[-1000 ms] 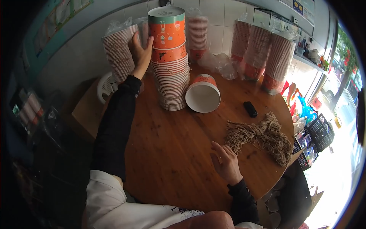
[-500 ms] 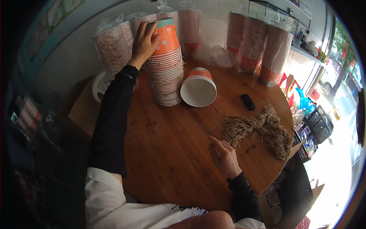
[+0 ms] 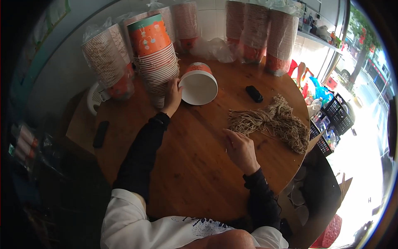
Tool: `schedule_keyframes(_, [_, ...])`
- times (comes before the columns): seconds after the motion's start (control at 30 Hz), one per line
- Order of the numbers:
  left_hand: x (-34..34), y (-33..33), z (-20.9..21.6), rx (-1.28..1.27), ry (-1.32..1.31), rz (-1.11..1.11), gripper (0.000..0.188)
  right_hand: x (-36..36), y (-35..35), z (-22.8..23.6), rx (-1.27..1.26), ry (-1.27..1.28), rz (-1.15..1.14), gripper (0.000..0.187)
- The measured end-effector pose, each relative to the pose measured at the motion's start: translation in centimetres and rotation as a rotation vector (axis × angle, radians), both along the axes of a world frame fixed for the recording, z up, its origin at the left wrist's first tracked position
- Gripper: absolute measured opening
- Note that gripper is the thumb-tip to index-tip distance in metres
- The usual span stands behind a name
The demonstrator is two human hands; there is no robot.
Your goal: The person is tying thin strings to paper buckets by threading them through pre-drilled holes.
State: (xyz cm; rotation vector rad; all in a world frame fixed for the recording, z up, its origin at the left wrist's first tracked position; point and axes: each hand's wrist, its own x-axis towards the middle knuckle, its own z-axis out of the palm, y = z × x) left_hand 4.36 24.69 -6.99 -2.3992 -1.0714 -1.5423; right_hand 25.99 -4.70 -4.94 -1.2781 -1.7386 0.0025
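A tall stack of nested paper buckets (image 3: 155,58) stands at the left of the table, the top one orange with a green band. Beside it another paper bucket (image 3: 199,92) lies on its side, its white inside facing me. My left hand (image 3: 173,97) is between the stack's lower part and this bucket's rim, fingers reaching up and partly apart; whether it touches either is unclear. Over the table in front of me, my right hand (image 3: 241,152) has its fingers curled in; anything in them is too small to make out. A bundle of tan string (image 3: 273,122) lies just beyond it.
Plastic-wrapped bucket stacks (image 3: 282,41) line the table's far side, with clear plastic bags (image 3: 215,50) between them. A small black object (image 3: 254,94) lies near the string, and a dark flat object (image 3: 100,134) at the left edge. Black crates (image 3: 338,112) stand at the right.
My left hand has come down from the stack's top bucket to beside the lying bucket. My right hand stays curled in about the same place. The view has shifted.
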Motion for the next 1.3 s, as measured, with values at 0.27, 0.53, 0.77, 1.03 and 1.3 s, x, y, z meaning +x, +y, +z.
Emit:
schedule_keyframes(0.27, [1.7, 0.3, -4.1, -0.183, -0.269, 0.183, 0.014, 0.4, 0.3, -0.6, -0.039, 0.043, -0.012, 0.02])
schedule_keyframes(0.53, [1.0, -1.8, -5.1, -0.232, -0.342, 0.135, 0.017, 1.2, 6.6, -3.3, -0.078, 0.278, -0.053, 0.03])
schedule_keyframes(0.77, [0.6, -5.6, -5.4, -0.295, -0.442, 0.042, 0.011, -0.3, 17.3, -5.1, 0.02, 0.304, -0.103, 0.033])
schedule_keyframes(1.03, [0.5, -7.1, -5.9, -0.299, -0.404, 0.134, 0.013, 0.2, 19.0, -7.0, -0.129, 0.436, -0.152, 0.025])
schedule_keyframes(1.3, [-1.4, -6.0, -6.4, -0.5, -0.483, -0.003, 0.033, -1.1, 19.4, -6.6, -0.011, 0.488, -0.089, 0.022])
